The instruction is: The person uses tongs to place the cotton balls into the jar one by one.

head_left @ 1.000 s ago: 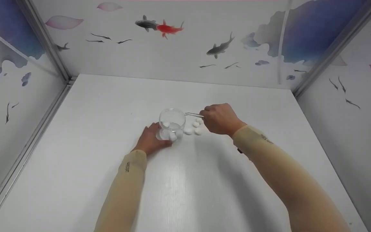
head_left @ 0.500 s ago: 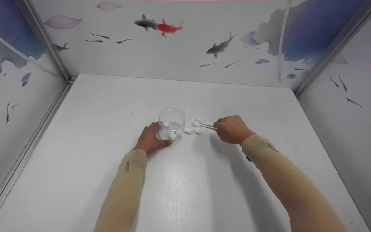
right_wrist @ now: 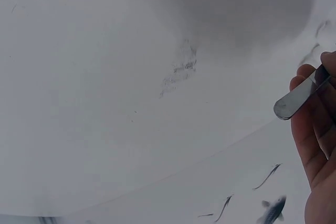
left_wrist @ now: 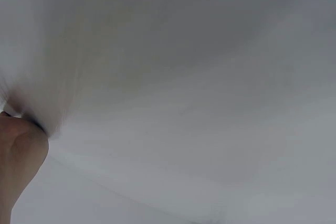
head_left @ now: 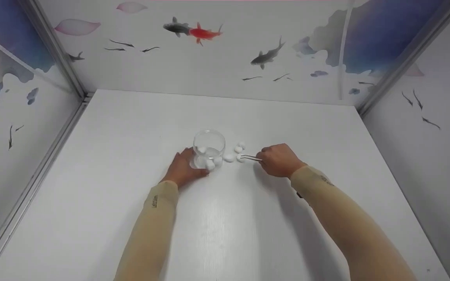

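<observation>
A clear glass jar stands on the white table with a few white pebbles inside. My left hand wraps around its near left side. To the right of the jar lie several loose white pebbles. My right hand grips metal tweezers, and their tips reach the nearest right pebble. The right wrist view shows the tweezers' rear end against my right hand's fingers. In the left wrist view only part of my left hand appears over blurred white.
Walls with painted fish enclose the table on the left, back and right. A metal frame rail runs along the table's left edge.
My right hand came away from above the jar's rim, dropped to the right and brought the tweezers down to the loose pebbles. My left hand and the jar stayed still.
</observation>
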A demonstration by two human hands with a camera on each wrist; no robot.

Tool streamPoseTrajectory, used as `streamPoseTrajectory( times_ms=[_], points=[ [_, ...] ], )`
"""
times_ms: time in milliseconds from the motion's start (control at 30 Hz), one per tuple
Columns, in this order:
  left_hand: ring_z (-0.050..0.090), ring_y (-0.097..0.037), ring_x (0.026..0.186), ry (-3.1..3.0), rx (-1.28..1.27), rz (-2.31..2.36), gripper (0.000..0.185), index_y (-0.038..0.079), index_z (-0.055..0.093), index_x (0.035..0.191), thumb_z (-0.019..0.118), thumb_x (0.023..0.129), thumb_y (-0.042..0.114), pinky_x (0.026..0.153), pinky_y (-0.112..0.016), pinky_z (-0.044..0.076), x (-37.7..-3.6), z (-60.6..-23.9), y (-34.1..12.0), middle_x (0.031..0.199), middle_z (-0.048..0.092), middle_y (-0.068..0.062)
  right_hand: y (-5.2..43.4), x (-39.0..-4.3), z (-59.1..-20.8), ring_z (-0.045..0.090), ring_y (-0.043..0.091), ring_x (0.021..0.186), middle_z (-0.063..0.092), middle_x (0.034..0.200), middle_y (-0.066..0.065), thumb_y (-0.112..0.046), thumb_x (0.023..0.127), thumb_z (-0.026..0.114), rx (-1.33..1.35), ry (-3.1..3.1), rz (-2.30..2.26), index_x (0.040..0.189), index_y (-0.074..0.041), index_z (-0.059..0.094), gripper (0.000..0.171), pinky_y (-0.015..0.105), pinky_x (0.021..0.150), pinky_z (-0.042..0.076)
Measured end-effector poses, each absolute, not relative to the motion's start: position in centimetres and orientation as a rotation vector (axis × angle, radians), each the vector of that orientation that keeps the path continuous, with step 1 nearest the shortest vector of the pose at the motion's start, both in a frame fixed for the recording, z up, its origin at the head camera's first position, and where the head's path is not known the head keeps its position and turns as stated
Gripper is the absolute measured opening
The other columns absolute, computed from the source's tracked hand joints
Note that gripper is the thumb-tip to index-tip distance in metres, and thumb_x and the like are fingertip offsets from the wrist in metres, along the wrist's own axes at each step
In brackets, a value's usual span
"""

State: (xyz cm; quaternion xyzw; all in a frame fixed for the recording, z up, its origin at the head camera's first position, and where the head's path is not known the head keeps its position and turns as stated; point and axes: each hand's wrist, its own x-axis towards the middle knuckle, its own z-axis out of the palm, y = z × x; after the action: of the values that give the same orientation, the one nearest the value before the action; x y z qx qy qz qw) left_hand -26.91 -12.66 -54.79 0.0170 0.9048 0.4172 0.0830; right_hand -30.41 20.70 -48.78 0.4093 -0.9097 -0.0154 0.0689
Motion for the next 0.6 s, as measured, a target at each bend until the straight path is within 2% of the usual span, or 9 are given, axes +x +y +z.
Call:
streamPoseTrajectory(
  times_ms=[300, 600],
  points=[
    [0.018, -0.028, 0.15, 2.724, 0.075, 1.226, 0.104, 0.014, 0.036, 0.155, 0.087, 0.072, 0.048, 0.123, -0.039, 0.001, -27.14, -54.96, -12.66, 0.159, 0.033, -0.009, 20.32, -30.36, -49.26, 0.054, 0.014, 0.057, 0.067, 0.074, 0.001, -0.01, 0.091, 0.068, 1.247, -2.767, -0.073, 0.092, -0.011, 0.077, 0.009, 0.036, 0.054, 0.054],
    [0.019, -0.029, 0.149, 2.741, 0.096, 1.2, 0.104, 0.012, 0.035, 0.155, 0.086, 0.073, 0.049, 0.123, -0.04, 0.001, -27.35, -55.39, -12.88, 0.159, 0.032, -0.012, 19.86, -30.31, -49.75, 0.05, 0.014, 0.055, 0.066, 0.072, 0.0, -0.008, 0.089, 0.066, 1.198, -2.796, -0.108, 0.088, -0.012, 0.077, 0.011, 0.036, 0.052, 0.051]
  ],
)
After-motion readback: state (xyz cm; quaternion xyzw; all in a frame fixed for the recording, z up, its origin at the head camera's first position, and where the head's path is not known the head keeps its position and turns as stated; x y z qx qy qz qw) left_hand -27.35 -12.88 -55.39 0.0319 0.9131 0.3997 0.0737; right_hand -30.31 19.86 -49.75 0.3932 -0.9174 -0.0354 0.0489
